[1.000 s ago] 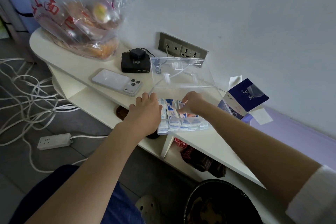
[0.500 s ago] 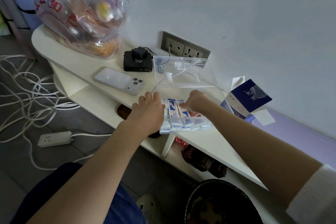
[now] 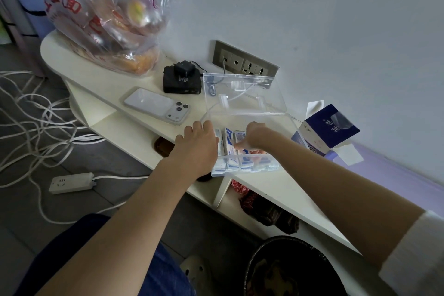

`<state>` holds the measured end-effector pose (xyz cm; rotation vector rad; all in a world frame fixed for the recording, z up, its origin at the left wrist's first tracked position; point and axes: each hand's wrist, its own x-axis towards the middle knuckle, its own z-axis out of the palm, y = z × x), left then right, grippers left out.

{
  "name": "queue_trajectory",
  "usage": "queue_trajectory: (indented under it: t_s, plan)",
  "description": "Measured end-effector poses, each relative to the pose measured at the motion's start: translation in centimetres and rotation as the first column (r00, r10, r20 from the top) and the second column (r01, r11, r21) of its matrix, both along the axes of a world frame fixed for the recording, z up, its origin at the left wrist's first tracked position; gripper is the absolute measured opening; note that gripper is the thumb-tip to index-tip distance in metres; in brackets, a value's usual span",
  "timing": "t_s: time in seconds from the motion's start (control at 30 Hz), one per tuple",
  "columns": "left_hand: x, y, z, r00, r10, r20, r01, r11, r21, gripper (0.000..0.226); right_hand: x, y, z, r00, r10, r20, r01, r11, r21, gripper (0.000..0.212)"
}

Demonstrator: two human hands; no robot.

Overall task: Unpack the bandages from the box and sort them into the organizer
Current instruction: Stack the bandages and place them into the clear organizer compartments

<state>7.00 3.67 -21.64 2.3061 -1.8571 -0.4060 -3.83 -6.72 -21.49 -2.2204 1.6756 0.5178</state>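
Mid-sorting, our left hand [image 3: 195,145], fingers relaxed, steadies the clear organizer's [image 3: 240,173] left wall; our right hand [image 3: 258,136] curls onto bandages [image 3: 229,143] inside, grip indeterminate; next we likely seat them flat.

Left grip [image 3: 195,145] flat, fingers straight and relaxed; right grip [image 3: 255,136] knuckles-up, fingers curled downward.

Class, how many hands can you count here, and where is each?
2. The left hand rests on the left edge of the clear organizer; the right hand grips bandages inside it. None seems hidden.
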Motion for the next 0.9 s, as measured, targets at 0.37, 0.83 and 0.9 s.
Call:
queue_trajectory:
  t_s: [0.37, 0.83, 0.9]
  plan:
    - [0.0, 0.0, -0.1, 1.000, -0.008, -0.010, 0.008, 1.000, 0.004, 0.039, 0.0, -0.1, 0.4, 0.973, -0.172, 0.155, 0.161, 0.984, 0.080, 0.024]
    - [-0.1, -0.1, -0.2, 1.000, -0.004, 0.019, 0.004, 1.000, -0.001, 0.041, 0.7, 2.3, 1.8, 0.996, 0.093, 0.004, -0.093, 0.995, 0.047, 0.057]
    - [-0.1, -0.1, -0.2, 1.000, 0.001, 0.018, -0.001, 1.000, -0.003, 0.041, 1.2, 2.3, 2.2, 0.997, 0.080, 0.022, -0.082, 0.991, 0.106, 0.050]
